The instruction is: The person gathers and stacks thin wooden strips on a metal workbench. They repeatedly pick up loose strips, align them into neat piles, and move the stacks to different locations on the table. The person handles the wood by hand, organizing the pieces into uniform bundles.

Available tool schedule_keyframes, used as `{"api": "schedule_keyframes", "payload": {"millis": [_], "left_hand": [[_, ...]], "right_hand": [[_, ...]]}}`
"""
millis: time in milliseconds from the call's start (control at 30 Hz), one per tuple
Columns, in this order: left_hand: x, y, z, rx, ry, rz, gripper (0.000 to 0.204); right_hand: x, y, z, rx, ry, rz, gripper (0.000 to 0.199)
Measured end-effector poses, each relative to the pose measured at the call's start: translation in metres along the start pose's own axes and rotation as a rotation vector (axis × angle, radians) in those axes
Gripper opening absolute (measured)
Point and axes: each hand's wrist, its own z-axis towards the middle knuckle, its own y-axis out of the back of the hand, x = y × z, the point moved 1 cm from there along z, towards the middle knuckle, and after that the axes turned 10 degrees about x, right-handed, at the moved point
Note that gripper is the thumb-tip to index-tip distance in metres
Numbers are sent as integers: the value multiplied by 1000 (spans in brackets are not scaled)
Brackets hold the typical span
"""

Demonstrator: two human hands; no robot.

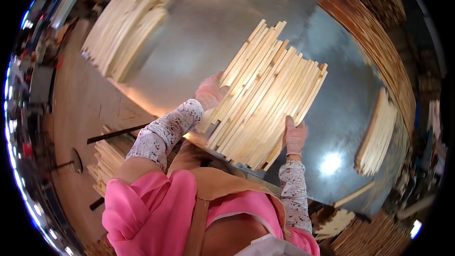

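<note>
A broad bundle of pale wooden strips (263,102) lies side by side in front of me, its far ends uneven. It rests on a shiny metal table (180,61) near the front edge. My left hand (212,92), in a light pinkish glove, presses against the bundle's left side with the thumb over the strips. On the right side, my right hand (295,135), gloved the same way, grips the outer strip with the thumb on top. Patterned sleeves cover both forearms.
Another stack of pale strips (123,33) lies at the table's far left. A smaller stack (379,135) sits near the right edge, with a single strip (354,194) at the front corner. Long brown boards (367,33) line the far right. Below the table's left edge are more strips (105,161).
</note>
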Motion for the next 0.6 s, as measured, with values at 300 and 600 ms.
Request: {"api": "schedule_keyframes", "payload": {"millis": [300,600], "left_hand": [[203,122,-14,-309,115,300,84],[309,87,7,-788,-190,339,77]], "right_hand": [[187,-180,-57,275,147,26,72],[222,-173,-74,679,226,-13,74]]}}
